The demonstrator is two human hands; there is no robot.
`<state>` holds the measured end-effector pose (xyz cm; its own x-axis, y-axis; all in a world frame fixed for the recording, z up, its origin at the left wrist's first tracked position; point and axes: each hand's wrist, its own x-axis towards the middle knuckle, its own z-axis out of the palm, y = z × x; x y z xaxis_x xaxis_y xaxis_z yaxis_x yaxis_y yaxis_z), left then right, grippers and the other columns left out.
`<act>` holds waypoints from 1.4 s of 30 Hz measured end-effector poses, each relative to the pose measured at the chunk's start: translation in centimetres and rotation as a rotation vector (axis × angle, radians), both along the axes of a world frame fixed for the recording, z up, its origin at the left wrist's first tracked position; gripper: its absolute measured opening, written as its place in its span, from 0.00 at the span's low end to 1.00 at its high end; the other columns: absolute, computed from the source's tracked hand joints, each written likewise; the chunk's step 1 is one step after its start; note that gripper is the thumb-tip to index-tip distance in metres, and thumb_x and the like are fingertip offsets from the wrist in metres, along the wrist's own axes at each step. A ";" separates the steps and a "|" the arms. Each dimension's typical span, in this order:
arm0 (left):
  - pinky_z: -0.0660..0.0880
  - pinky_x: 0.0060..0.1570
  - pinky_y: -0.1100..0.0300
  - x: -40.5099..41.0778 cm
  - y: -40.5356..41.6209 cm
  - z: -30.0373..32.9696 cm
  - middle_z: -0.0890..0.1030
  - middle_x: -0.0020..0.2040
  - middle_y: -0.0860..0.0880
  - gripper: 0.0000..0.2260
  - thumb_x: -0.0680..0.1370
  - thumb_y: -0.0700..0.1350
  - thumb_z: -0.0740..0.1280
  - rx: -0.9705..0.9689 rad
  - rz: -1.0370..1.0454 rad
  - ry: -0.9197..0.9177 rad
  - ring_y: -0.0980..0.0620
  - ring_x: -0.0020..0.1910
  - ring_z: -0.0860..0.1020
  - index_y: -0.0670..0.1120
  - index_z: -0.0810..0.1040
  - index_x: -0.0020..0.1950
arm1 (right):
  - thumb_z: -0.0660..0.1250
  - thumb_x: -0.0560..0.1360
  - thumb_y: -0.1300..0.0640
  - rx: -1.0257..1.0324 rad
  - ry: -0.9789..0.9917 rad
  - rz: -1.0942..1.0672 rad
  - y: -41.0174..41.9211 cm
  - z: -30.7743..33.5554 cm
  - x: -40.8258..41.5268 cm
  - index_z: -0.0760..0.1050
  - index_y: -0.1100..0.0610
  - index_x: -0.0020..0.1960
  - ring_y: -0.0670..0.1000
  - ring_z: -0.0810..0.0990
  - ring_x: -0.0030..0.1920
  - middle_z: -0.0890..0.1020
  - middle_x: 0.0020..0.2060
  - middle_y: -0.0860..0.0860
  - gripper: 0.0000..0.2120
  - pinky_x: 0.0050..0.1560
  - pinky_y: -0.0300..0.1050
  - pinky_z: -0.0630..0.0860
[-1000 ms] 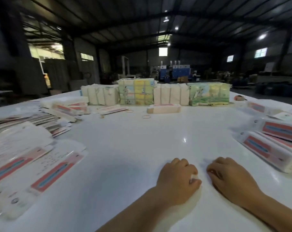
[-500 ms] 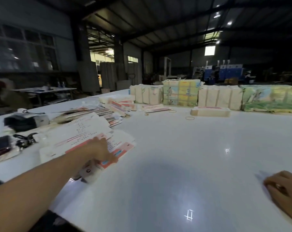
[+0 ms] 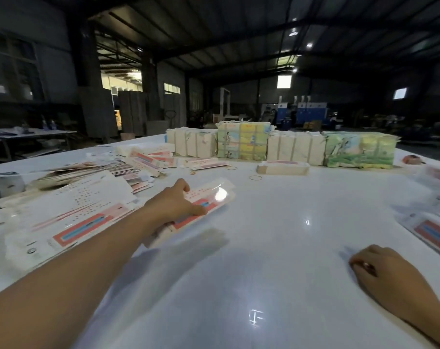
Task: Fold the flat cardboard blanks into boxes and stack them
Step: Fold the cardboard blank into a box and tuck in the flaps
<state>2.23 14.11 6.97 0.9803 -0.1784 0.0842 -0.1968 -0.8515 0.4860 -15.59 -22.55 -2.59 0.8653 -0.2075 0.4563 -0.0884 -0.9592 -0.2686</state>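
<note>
We reach out with our left hand [image 3: 174, 202] and grip a flat cardboard blank [image 3: 203, 205], thumb on top and fingers curled under its near edge, so the blank sits raised and tilted off the white table [image 3: 276, 248], casting a shadow below it. The blank is white with a red and blue band along one side and small red print across the other. Just to its left lies a spread pile of flat blanks [image 3: 70, 217] of the same print, fanned out towards the table's left edge. Our right hand [image 3: 387, 273] rests on the table at the lower right, well apart from the left, fingers loosely curled with nothing in them. At the right edge we see more printed pieces [image 3: 433, 233], blurred. Along the far side of the table stand wrapped bundles [image 3: 279, 146], some plain white and some with green and yellow pictures. In front of them sits a low folded box [image 3: 283, 168], with rubber bands [image 3: 255, 177] lying near it on the table.
</note>
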 end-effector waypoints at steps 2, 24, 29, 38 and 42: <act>0.69 0.36 0.60 -1.8 -5.4 0.5 0.69 0.55 0.53 0.41 0.55 0.74 0.67 -0.085 -0.194 -0.004 0.55 0.46 0.74 0.61 0.62 0.64 | 0.67 0.75 0.57 -0.024 0.028 -0.014 0.6 0.7 -0.1 0.80 0.55 0.36 0.52 0.74 0.39 0.78 0.36 0.50 0.10 0.39 0.47 0.69; 0.60 0.52 0.61 -8.2 -19.2 -6.8 0.68 0.59 0.57 0.38 0.66 0.73 0.61 0.179 -0.403 -0.653 0.57 0.52 0.69 0.55 0.56 0.69 | 0.56 0.78 0.42 0.350 -0.029 0.017 0.9 1.1 0.0 0.59 0.42 0.74 0.43 0.51 0.74 0.48 0.75 0.37 0.25 0.74 0.47 0.54; 0.61 0.50 0.62 -8.2 -18.8 -6.8 0.70 0.57 0.56 0.37 0.67 0.72 0.60 0.200 -0.435 -0.687 0.57 0.49 0.68 0.54 0.57 0.69 | 0.71 0.71 0.61 1.259 -0.108 0.267 0.9 2.9 -0.8 0.80 0.48 0.51 0.55 0.76 0.60 0.77 0.63 0.51 0.12 0.58 0.53 0.72; 0.68 0.43 0.71 -8.3 -17.0 -4.8 0.69 0.53 0.62 0.36 0.62 0.69 0.61 0.135 -0.769 -0.389 0.59 0.43 0.72 0.56 0.65 0.68 | 0.74 0.64 0.53 0.974 0.091 0.514 0.0 3.4 -2.6 0.84 0.44 0.50 0.48 0.82 0.52 0.85 0.51 0.48 0.15 0.53 0.40 0.77; 0.75 0.40 0.66 -8.3 -17.0 -4.4 0.75 0.48 0.62 0.24 0.61 0.66 0.65 0.033 -0.809 -0.186 0.57 0.42 0.76 0.59 0.72 0.53 | 0.73 0.63 0.48 0.887 -0.105 0.449 0.6 3.4 -2.4 0.85 0.49 0.39 0.49 0.84 0.42 0.86 0.39 0.49 0.08 0.46 0.38 0.79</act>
